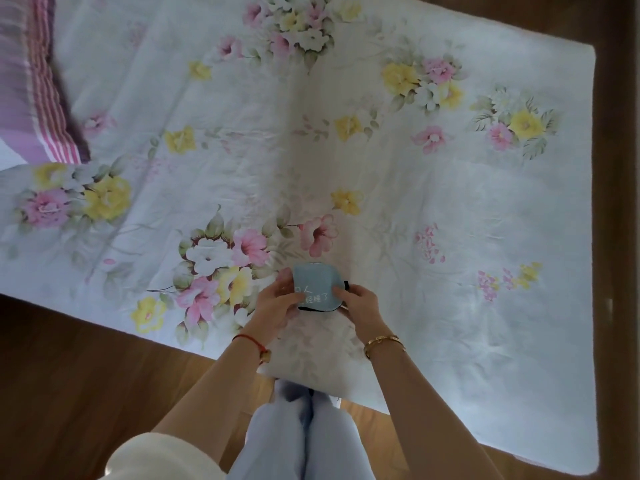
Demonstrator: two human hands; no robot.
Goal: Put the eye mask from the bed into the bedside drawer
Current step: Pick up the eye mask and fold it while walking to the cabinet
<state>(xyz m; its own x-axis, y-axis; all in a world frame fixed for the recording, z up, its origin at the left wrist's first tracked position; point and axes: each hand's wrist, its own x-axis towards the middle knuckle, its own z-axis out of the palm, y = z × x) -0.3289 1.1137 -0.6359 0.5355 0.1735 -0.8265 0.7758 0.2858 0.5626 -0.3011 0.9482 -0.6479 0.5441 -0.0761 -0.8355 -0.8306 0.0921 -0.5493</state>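
While both hands work at the near edge:
Bed (381, 168): floral sheet, striped pillow (31, 81) at far left corner.
Eye mask (317, 287): pale blue, folded, held just above the near edge.
Left hand (277, 306): gripping the eye mask's left side.
Right hand (362, 306): gripping its right side.

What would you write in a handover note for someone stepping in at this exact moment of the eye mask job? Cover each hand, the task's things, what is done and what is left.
Left hand: fingers closed on the left side of the eye mask.
Right hand: fingers closed on its right side, near the black strap.
Eye mask: light blue with white writing, apparently folded, held in both hands above the near edge of the floral bed sheet.
Done: mask is in hand.
Left: carry it to the bedside drawer, which is not in view, and put it inside.
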